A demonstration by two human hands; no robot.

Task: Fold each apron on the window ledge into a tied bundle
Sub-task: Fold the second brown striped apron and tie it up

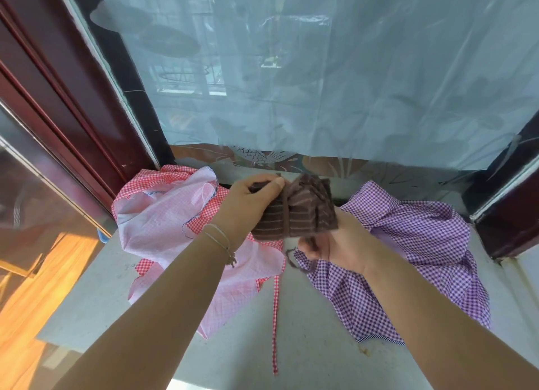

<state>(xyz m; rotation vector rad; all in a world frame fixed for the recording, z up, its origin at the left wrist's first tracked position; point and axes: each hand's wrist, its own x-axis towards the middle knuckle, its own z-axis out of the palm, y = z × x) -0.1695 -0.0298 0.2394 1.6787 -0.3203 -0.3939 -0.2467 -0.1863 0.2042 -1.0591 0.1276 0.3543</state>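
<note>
A brown striped apron [303, 211], folded into a compact bundle with a strap wrapped around its middle, is held above the grey window ledge [306, 331]. My left hand [248, 203] grips the bundle's upper left end, thumb on top. Under its lower right corner, my right hand [329, 246] pinches the brown strap end [294, 260], which dangles below. A red-and-pink checked apron [175, 223] lies crumpled on the ledge at the left, its strap [274, 325] trailing toward the front edge. To the right lies a crumpled purple checked apron [414, 249].
Frosted window glass [320, 68] with fish and leaf patterns stands right behind the ledge. A dark red window frame [73, 98] rises at the left, another frame [501, 208] at the right. A wooden floor [35, 287] shows below the ledge's left edge.
</note>
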